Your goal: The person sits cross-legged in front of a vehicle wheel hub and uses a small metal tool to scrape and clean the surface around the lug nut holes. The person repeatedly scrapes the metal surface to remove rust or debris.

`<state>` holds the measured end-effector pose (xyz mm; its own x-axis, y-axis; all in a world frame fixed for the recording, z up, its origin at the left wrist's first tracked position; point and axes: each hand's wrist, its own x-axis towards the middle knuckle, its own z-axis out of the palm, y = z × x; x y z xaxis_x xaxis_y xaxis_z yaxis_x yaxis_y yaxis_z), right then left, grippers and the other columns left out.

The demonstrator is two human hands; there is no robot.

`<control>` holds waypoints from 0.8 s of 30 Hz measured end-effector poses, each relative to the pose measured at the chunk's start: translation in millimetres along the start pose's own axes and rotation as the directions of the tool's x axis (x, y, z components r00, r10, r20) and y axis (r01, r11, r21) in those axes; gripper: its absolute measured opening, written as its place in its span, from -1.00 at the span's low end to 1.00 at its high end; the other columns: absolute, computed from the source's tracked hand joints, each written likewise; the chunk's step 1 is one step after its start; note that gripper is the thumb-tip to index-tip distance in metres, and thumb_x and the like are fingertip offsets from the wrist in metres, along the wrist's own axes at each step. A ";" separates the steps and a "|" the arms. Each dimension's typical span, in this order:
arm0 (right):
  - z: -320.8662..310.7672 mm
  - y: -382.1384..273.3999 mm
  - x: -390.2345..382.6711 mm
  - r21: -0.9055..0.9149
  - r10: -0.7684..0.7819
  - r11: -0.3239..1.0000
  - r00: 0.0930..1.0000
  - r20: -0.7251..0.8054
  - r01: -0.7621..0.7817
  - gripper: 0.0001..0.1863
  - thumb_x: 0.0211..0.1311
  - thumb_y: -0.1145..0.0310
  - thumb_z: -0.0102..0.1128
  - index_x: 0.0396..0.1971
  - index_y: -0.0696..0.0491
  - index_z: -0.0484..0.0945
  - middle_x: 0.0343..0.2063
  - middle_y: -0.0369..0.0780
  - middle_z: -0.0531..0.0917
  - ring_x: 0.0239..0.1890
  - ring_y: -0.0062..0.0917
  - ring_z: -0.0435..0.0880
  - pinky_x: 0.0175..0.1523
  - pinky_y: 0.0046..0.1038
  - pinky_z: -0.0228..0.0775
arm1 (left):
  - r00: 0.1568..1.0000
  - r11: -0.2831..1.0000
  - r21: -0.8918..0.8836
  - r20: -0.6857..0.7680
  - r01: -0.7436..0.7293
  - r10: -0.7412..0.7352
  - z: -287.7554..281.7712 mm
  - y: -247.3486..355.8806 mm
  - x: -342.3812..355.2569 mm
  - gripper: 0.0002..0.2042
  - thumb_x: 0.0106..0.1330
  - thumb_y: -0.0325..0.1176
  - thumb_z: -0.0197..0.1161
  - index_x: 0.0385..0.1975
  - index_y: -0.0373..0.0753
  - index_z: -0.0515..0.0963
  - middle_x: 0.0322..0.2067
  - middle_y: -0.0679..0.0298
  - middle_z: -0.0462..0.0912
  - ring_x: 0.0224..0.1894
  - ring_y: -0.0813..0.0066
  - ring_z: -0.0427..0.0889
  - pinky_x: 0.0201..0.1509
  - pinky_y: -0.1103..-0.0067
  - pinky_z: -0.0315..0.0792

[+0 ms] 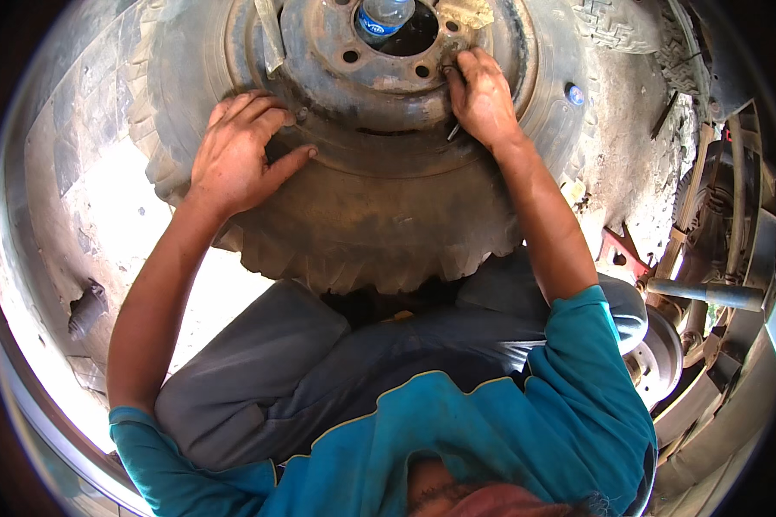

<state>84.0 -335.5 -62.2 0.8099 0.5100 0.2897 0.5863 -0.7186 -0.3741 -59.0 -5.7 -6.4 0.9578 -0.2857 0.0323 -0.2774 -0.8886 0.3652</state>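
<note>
A big knobby tyre (pixel 362 220) lies flat before me, around a worn metal wheel rim (pixel 379 108) with bolt holes. My left hand (pixel 240 157) rests at the left, where the tyre meets the rim. Its fingers curve down and its thumb points away from them; it holds nothing that I can see. At the right side of the rim, my right hand (pixel 485 99) has its thumb and fingers closed together near a bolt hole. Whatever they grip is hidden. A short, thin metal piece (pixel 453 132) shows just below that hand.
A clear plastic bottle with a blue label (pixel 383 17) stands in the rim's centre opening. A flat bar (pixel 269 36) lies across the rim's left side. Yellowish scrap (pixel 466 12) sits at the top. A blue cap (pixel 575 94) rests on the tyre. Metal parts (pixel 707 293) crowd the right.
</note>
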 end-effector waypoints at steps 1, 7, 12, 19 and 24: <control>-0.8 1.3 1.1 0.002 -0.035 0.999 0.999 -0.014 0.035 -0.89 0.24 0.49 0.27 -0.30 0.14 0.52 -0.26 0.03 0.59 -0.14 0.07 0.60 -0.02 -0.02 0.50 | 1.000 1.000 0.009 -0.006 -0.005 0.005 0.0 -0.3 0.8 -0.60 0.24 -0.10 0.46 -0.08 -0.26 0.66 0.08 0.12 0.65 0.28 0.10 0.50 0.46 0.25 0.22; 3.1 2.2 1.2 -0.023 -0.069 0.997 0.997 -0.038 0.069 -0.90 0.23 0.47 0.27 -0.31 0.13 0.53 -0.29 -0.02 0.61 -0.15 0.01 0.60 0.00 -0.07 0.49 | 1.000 0.999 0.040 -0.015 0.001 0.000 0.9 0.3 -0.4 -0.61 0.24 -0.09 0.45 -0.09 -0.25 0.67 0.08 0.12 0.66 0.28 0.11 0.50 0.46 0.26 0.22; 2.4 2.2 0.7 0.014 -0.117 0.993 0.992 -0.046 0.118 -0.89 0.22 0.46 0.28 -0.33 0.12 0.53 -0.28 -0.04 0.62 -0.14 -0.03 0.61 0.01 -0.09 0.49 | 1.000 0.996 0.086 -0.007 0.005 -0.005 3.0 0.2 -1.2 -0.61 0.26 -0.08 0.44 -0.08 -0.24 0.66 0.10 0.14 0.65 0.30 0.11 0.49 0.47 0.25 0.21; -0.4 4.1 -5.2 0.050 -0.127 0.991 0.992 -0.013 0.127 -0.87 0.21 0.45 0.29 -0.28 0.12 0.56 -0.26 -0.05 0.63 -0.11 -0.04 0.60 0.02 -0.09 0.50 | 0.998 0.994 0.099 0.047 0.038 -0.043 3.7 4.7 0.4 -0.58 0.27 -0.06 0.43 -0.03 -0.25 0.65 0.12 0.14 0.64 0.32 0.14 0.48 0.49 0.27 0.18; 5.9 3.3 -5.3 0.057 -0.082 0.995 0.993 -0.081 0.087 -0.86 0.19 0.47 0.30 -0.26 0.13 0.59 -0.24 -0.04 0.62 -0.10 -0.02 0.59 0.03 -0.09 0.49 | 0.995 0.994 0.094 0.079 0.050 -0.057 -1.7 8.5 1.2 -0.57 0.28 -0.05 0.42 -0.02 -0.25 0.66 0.11 0.14 0.64 0.32 0.15 0.47 0.49 0.28 0.17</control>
<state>81.8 -337.8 -70.2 0.7549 0.5276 0.3896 0.6546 -0.6433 -0.3971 -60.2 -13.0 -1.7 0.9631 -0.2616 -0.0624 -0.2352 -0.9317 0.2768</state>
